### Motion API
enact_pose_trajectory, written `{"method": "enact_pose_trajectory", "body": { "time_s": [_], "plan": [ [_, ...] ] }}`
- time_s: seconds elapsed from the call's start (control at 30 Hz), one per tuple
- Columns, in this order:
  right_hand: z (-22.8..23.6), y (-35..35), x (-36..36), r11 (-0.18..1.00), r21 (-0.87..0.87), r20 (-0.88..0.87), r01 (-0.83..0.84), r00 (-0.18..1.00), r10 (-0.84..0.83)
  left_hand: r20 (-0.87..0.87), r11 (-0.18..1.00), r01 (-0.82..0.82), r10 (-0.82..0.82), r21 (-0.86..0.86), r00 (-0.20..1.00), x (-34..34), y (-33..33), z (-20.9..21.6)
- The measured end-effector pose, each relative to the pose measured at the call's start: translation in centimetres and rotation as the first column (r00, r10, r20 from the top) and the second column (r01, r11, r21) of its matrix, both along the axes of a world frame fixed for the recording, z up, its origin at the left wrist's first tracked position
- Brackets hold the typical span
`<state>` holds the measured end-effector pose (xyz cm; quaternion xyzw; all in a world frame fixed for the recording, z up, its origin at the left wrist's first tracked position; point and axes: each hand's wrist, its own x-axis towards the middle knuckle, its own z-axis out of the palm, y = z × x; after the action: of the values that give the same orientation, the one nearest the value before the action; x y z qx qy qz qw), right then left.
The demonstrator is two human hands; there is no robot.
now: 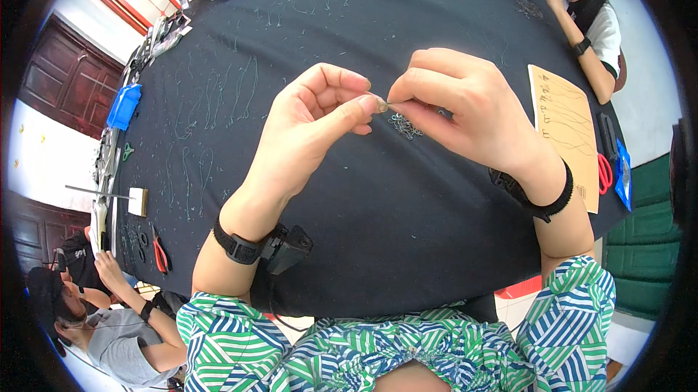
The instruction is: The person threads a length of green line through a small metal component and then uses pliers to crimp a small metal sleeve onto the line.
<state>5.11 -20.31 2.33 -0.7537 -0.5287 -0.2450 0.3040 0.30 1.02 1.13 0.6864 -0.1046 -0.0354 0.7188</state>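
Your left hand (309, 119) and right hand (476, 105) meet in a narrow pinch on a tiny piece (384, 107), too small to identify, above a pile of loose metal pieces (404, 127) that looks unworked. Thin threads (254, 78) laid out leftward on the black-clothed surface (349, 232) seem finished.

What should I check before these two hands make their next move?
1. Bare left hand has its fingertips close to the other hand's: ok.
2. Bare right hand has its grip pinched, thumb to forefinger: ok.
3. What lies between the fingertips: cannot tell, too small.
4. Small heap of silvery metal loops close by on the black cloth: ok.
5. Tan rectangular sheet with drawn lines fully visible: not ok, right wrist overlaps it.
6. Red-handled pliers clear of both hands: ok.
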Motion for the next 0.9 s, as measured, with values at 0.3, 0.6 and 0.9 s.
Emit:
{"method": "enact_pose_trajectory", "body": {
  "time_s": [0.3,0.6,0.9],
  "plan": [
    [0.2,-0.3,0.0,1.000,-0.009,-0.060,-0.015,0.998,0.014,0.063,0.999,-0.014,0.011,0.048,0.998,0.0,-0.3,-0.1],
    [3.0,-5.5,2.0,0.995,-0.088,-0.535,0.042,0.841,-0.083,0.118,0.987,-0.069,0.052,0.145,0.992,-0.3,0.4,0.9],
    [3.7,-7.3,2.4,0.972,-0.174,-0.492,0.157,0.841,-0.224,0.140,0.964,-0.132,0.101,0.232,0.985,-1.2,1.3,1.9]
  ]
}}
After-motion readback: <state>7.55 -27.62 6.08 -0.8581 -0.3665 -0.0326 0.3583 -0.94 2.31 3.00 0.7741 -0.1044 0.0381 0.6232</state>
